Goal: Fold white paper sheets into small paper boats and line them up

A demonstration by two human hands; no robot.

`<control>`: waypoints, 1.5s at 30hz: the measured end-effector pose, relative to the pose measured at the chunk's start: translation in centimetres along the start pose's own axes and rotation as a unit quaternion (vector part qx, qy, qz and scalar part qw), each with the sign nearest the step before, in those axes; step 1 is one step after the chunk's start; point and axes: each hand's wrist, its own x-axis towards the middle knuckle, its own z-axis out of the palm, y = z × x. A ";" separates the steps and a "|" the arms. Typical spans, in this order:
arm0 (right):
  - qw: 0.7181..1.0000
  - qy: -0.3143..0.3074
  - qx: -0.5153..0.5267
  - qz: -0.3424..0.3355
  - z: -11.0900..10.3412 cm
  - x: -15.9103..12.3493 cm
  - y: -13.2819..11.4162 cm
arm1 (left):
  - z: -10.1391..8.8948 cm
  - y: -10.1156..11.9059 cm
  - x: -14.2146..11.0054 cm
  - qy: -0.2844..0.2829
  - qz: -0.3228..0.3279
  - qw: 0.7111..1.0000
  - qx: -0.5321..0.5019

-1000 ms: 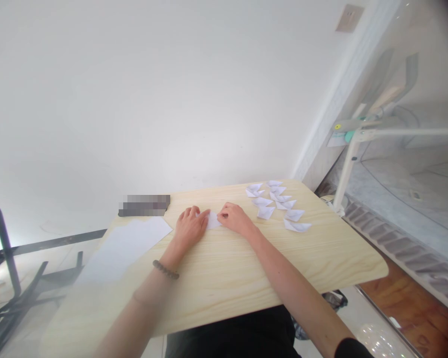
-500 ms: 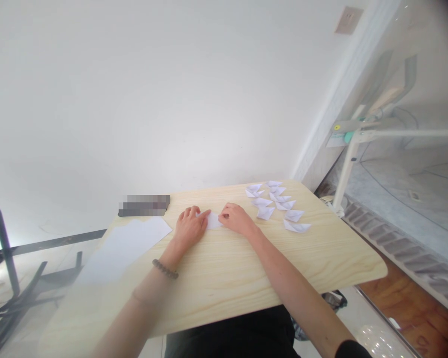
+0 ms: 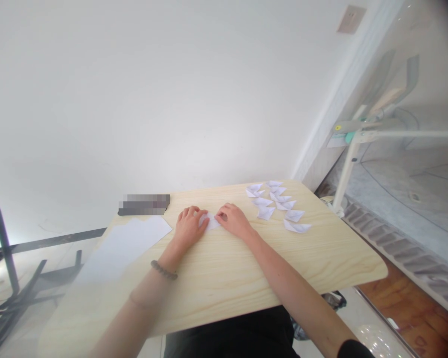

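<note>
A small folded piece of white paper (image 3: 211, 223) lies on the pale wooden table between my hands. My left hand (image 3: 188, 226), with a dark bead bracelet at the wrist, holds its left side down with curled fingers and thumb. At the right end, the thumb and fingertips of my right hand (image 3: 232, 219) pinch the same paper. My fingers cover both of its ends. Several folded paper boats stand to the right, among them a front one (image 3: 297, 226) and one nearer my right hand (image 3: 266, 213).
White paper sheets (image 3: 125, 246) lie on the left of the table (image 3: 216, 288). Behind them a dark, pixelated object (image 3: 145, 206) sits at the far edge. A white wall rises behind the table, and a white metal frame (image 3: 346, 174) stands to the right.
My right fingertips have shifted slightly left along the paper. My left thumb has drawn in from its stretched position, and less of the paper shows between my hands. The boats stay put.
</note>
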 end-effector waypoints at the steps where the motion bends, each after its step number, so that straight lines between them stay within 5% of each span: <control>1: 1.000 0.002 0.002 0.001 0.1 0.0 0.0 | 0.2 -0.2 0.0 -0.001 0.000 1.000 -0.008; 12: 1.000 -0.008 0.021 0.006 0.6 -0.1 0.6 | 0.5 -1.4 0.6 -0.006 -0.021 0.992 -0.124; 22: 0.992 -0.020 0.118 -0.031 -0.1 -0.1 0.1 | -0.3 -0.5 0.6 -0.057 -0.045 0.954 -0.292; 45: 0.982 -0.095 0.161 -0.041 -0.2 0.1 -0.3 | -1.3 -1.2 0.7 -0.120 -0.062 0.918 -0.373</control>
